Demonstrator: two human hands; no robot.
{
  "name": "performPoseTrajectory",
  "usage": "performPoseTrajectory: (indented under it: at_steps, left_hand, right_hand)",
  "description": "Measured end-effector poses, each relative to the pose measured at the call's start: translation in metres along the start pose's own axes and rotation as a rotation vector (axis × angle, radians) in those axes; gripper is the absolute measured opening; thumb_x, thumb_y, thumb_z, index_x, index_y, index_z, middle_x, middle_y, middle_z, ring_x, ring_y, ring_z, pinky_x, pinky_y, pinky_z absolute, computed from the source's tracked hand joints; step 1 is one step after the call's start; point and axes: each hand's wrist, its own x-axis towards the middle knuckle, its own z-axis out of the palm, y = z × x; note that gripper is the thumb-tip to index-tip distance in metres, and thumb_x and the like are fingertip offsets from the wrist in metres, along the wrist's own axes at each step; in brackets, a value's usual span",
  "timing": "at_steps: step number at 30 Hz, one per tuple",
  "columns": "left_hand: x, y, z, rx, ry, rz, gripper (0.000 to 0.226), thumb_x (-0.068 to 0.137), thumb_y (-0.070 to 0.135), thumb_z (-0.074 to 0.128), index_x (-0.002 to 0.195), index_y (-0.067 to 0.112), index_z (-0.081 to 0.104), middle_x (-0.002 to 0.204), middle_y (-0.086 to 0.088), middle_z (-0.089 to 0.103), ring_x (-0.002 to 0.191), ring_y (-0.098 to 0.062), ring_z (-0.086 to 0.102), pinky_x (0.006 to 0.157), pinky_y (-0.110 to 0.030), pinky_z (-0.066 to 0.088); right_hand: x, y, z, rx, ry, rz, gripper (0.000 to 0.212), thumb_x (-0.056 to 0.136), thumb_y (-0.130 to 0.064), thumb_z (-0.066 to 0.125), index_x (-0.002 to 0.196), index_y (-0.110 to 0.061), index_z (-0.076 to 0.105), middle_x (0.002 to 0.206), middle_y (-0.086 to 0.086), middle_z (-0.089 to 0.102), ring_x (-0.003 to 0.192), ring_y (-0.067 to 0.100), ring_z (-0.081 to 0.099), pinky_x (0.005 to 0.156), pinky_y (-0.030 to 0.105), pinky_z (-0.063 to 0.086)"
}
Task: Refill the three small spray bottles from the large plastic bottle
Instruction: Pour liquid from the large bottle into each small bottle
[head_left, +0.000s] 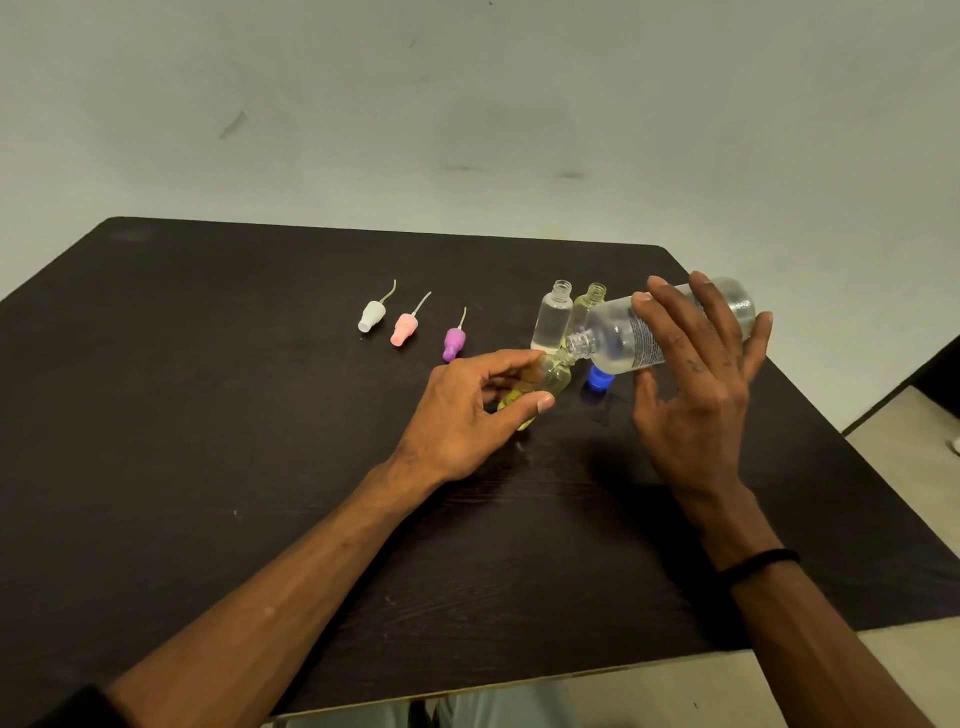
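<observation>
My right hand (701, 379) grips the large clear plastic bottle (623, 338), tipped nearly flat with its open neck pointing left. That neck meets the mouth of a small yellowish bottle (556, 374), which my left hand (467, 410) holds tilted just above the table between thumb and fingers. Behind them stand two more small open bottles, a clear one (551, 322) with liquid inside and a yellowish one (589, 304). Three spray tops lie in a row to the left: white (372, 315), pink (404, 328) and purple (454, 342).
A blue cap (598, 378) lies on the dark table (208, 415) under the large bottle. The table's far edge meets a pale wall. Its right edge drops to a light floor, and the near edge is close to my body.
</observation>
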Motion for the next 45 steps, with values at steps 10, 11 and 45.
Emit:
performPoseTrajectory:
  at_steps: [10,11,45]
  left_hand:
    - [0.0007,-0.0004,0.0,0.003,0.004,-0.008,0.047,0.091,0.016,0.08,0.137,0.013,0.068,0.122,0.006,0.076,0.111,0.0,0.072,0.1,-0.021,0.056]
    - [0.0008,-0.0003,-0.0001,0.005,0.005,-0.01,0.047,0.091,0.017,0.081,0.137,0.013,0.068,0.122,0.006,0.076,0.111,0.0,0.072,0.101,-0.021,0.056]
    - [0.0001,0.0,-0.0003,0.019,-0.003,-0.003,0.048,0.092,0.02,0.08,0.138,0.014,0.067,0.125,0.007,0.075,0.114,0.0,0.071,0.102,-0.024,0.056]
  right_hand:
    - [0.0001,0.0003,0.0,-0.002,0.001,0.0,0.077,0.077,0.015,0.071,0.146,-0.014,0.058,0.159,-0.002,0.047,0.156,0.027,0.033,0.12,0.078,0.006]
    - [0.0002,0.0005,0.0002,-0.002,0.004,-0.001,0.077,0.077,0.015,0.071,0.146,-0.014,0.058,0.159,-0.001,0.047,0.156,0.027,0.033,0.12,0.078,0.006]
    - [-0.0006,0.0012,0.0012,-0.004,0.018,-0.014,0.075,0.077,0.016,0.072,0.145,-0.014,0.06,0.158,-0.001,0.048,0.156,0.027,0.034,0.12,0.078,0.007]
